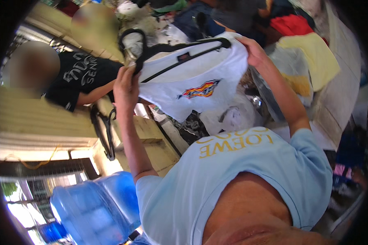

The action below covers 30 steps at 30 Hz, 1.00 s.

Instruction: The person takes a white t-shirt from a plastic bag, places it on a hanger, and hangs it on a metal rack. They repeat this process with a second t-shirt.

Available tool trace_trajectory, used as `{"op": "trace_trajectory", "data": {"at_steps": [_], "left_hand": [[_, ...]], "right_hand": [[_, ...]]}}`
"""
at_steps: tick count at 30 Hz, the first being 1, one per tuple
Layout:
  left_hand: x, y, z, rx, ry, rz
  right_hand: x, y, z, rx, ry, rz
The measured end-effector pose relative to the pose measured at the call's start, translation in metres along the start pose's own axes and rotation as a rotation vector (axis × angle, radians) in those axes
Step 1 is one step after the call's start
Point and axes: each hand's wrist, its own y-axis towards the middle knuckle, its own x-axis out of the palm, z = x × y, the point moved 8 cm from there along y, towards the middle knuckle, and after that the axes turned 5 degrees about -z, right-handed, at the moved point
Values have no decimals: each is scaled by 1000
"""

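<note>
A white shirt (pixel 163 96) with a red, yellow and blue print on its front is spread in the air between my hands. Through its neck opening runs a black clothes hanger (pixel 167 48), whose broad curved end stands out at the left. My left hand (pixel 126 87) is closed on the shirt's left shoulder, right beside the hanger's end. At the opposite shoulder, my right hand (pixel 251 51) pinches the white cloth, its fingers partly behind the fabric. The shirt's lower part hangs away and is partly out of sight.
Another person in a black shirt (pixel 84 75) is close on the left. A second black hanger (pixel 104 132) hangs below them. Blue water jugs (pixel 90 208) stand lower left. Clear plastic bags (pixel 233 116), yellow cloth (pixel 315 57) and red cloth (pixel 292 25) lie beyond and right.
</note>
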Motion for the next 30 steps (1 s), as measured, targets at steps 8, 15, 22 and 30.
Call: {"op": "trace_trajectory", "data": {"at_steps": [8,15,22,30], "left_hand": [[16,1,7,27,78,-33],[40,8,9,43,76,-36],[45,18,12,17,36,-34],[32,26,11,-21,7,23]], "right_hand": [[15,-1,0,47,-93,25],[53,4,4,63,-300,-33],[53,13,-18,-48,-1156,81],[87,-2,-60,-119,-2049,257]]}}
